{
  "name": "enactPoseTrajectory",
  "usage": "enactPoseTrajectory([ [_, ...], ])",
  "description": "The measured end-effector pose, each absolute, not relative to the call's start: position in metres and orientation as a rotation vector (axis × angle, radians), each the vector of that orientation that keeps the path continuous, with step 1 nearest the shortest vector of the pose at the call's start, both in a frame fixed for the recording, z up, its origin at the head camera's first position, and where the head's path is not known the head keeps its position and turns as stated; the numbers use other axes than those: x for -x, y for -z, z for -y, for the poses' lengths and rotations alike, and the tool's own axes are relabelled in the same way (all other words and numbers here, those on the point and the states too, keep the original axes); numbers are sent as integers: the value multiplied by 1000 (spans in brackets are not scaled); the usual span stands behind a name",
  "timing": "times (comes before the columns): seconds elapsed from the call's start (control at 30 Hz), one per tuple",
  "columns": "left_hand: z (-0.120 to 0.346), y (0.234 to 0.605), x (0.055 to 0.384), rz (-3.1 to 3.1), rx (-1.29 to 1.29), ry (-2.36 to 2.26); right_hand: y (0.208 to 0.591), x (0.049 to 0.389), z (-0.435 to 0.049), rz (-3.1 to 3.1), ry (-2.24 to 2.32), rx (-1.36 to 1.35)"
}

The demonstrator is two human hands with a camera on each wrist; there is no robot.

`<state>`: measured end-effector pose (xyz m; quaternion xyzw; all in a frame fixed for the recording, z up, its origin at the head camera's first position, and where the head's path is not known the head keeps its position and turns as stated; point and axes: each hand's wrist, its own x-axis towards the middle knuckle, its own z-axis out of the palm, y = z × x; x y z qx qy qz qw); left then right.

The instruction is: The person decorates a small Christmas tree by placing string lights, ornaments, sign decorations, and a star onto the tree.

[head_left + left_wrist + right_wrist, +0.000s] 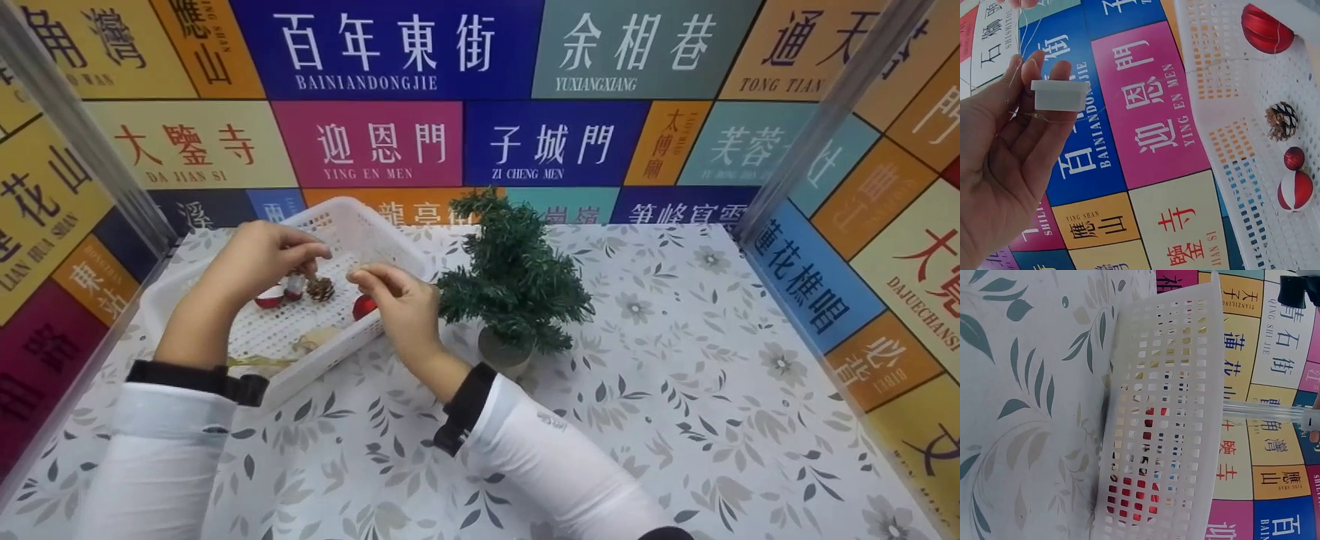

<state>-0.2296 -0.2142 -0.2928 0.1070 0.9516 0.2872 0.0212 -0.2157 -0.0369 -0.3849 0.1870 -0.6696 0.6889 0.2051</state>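
In the left wrist view my left hand (1005, 146) holds the small white box (1060, 97) of what looks like a fairy light string, its fingers curled. Thin wire (1050, 120) loops around the fingers and runs upward. Seen from the head, my left hand (259, 259) is above the white basket (345, 206). Over the basket's right side, my right hand (409, 304) has thumb and forefinger pinched together, apparently on the same wire, too thin to follow there. Below the hands lie a red ball (364, 306), a pine cone (321, 289) and a red-and-white ornament (270, 301).
A small green artificial Christmas tree (517, 270) stands in a pot (504, 351) right of the basket. Gold strips (259, 361) and a beige item (315, 341) lie in the basket's near part. Printed panels (367, 142) rise behind the leaf-patterned table (675, 390).
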Motion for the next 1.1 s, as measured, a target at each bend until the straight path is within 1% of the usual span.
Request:
enactPoseTrajectory([
  [0.2, 186, 296, 206, -3068, -360, -938, 383, 197, 13, 1761, -1765, -706],
  [0.33, 165, 298, 180, -3164, -409, -979, 383, 179, -13, 1688, -1614, -871],
  [0.47, 141, 308, 156, -3236, -550, -1019, 384, 162, -49, 1618, -1486, -999],
  [0.57, 123, 322, 145, -3260, -648, -1014, 387, 151, -76, 1618, -1485, -1044],
  [0.73, 92, 349, 134, -3337, -761, -956, 388, 136, -114, 1832, -1446, -978],
  [0.83, 78, 364, 131, -3307, -788, -1013, 388, 129, -131, 1995, -1354, -898],
  [1.1, 52, 399, 129, -2761, -631, -1420, 387, 120, -166, 2332, -1281, -658],
])
